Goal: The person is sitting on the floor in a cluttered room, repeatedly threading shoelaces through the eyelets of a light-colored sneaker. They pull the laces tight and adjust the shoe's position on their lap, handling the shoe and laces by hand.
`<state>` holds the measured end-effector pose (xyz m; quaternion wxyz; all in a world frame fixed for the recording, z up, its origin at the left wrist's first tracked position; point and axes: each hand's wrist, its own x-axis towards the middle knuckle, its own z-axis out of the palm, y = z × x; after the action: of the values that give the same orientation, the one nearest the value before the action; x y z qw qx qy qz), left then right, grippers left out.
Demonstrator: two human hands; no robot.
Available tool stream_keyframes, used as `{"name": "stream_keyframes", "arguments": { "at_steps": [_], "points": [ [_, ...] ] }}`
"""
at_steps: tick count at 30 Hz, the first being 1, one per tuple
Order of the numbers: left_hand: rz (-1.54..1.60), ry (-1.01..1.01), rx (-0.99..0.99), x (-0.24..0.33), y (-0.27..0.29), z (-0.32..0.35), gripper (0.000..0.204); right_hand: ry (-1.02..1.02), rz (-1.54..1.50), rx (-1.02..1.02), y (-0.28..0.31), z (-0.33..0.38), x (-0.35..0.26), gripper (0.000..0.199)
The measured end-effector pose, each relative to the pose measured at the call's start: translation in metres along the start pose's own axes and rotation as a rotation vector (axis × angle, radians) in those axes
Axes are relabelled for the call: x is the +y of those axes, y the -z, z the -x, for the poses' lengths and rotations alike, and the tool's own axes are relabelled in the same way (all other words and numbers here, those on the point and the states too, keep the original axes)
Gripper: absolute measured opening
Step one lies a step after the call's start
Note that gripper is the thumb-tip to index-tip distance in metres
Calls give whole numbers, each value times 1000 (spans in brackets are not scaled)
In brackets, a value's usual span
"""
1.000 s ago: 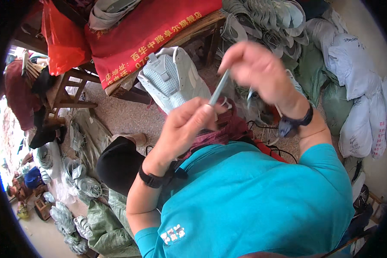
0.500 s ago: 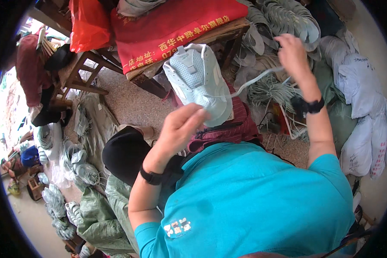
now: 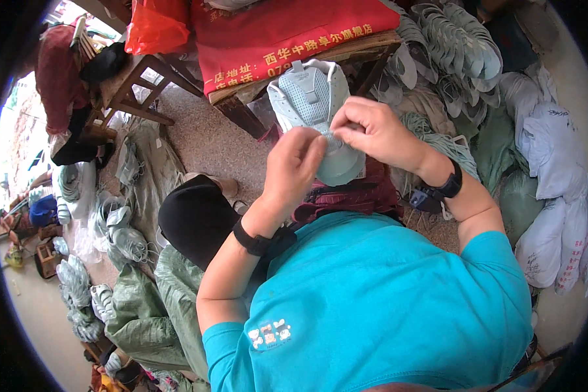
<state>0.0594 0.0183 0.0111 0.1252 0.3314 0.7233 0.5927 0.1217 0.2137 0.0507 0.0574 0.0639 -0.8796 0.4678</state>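
Note:
A pale blue shoe upper [image 3: 308,97] with a mesh tongue stands between my lap and the table edge, toe toward me. Over its lower lacing, my left hand [image 3: 293,164] is closed in a pinch at the left side; what its fingertips hold is too small to make out. My right hand [image 3: 377,132] comes in from the right, thumb and forefinger pinched around the shoelace, most of which is hidden by the fingers. The two sets of fingertips almost meet in front of the tongue. Dark red cloth [image 3: 346,197] lies on my lap beneath the toe.
A wooden table [image 3: 245,96] with a red cloth [image 3: 287,39] stands ahead. On the right are stacked pale shoe parts [image 3: 460,42], a bundle of laces [image 3: 447,144] and white sacks [image 3: 552,147]. Green sacks [image 3: 140,313] lie left; a person [image 3: 59,78] sits far left.
My right hand has come down and left from beside the shoe parts, where it held the shoelace stretched out, to the shoe upper. My left hand has shifted slightly up and right.

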Motion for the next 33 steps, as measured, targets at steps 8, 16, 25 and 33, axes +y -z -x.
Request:
{"name": "stream_keyframes", "arguments": {
  "at_steps": [8,16,25,33],
  "points": [
    [-66,2,-9,-11,1,-8,33,-50,67,190,-14,-5,15,8],
    [-81,17,-15,-15,1,-7,36,-21,142,209,-22,-4,14,8],
    [-142,-20,-31,-18,4,-8,37,36,196,215,-26,-6,15,8],
    [-103,-5,1,-23,-2,-5,36,-224,-269,99,-27,-10,27,7]
  ]
}}
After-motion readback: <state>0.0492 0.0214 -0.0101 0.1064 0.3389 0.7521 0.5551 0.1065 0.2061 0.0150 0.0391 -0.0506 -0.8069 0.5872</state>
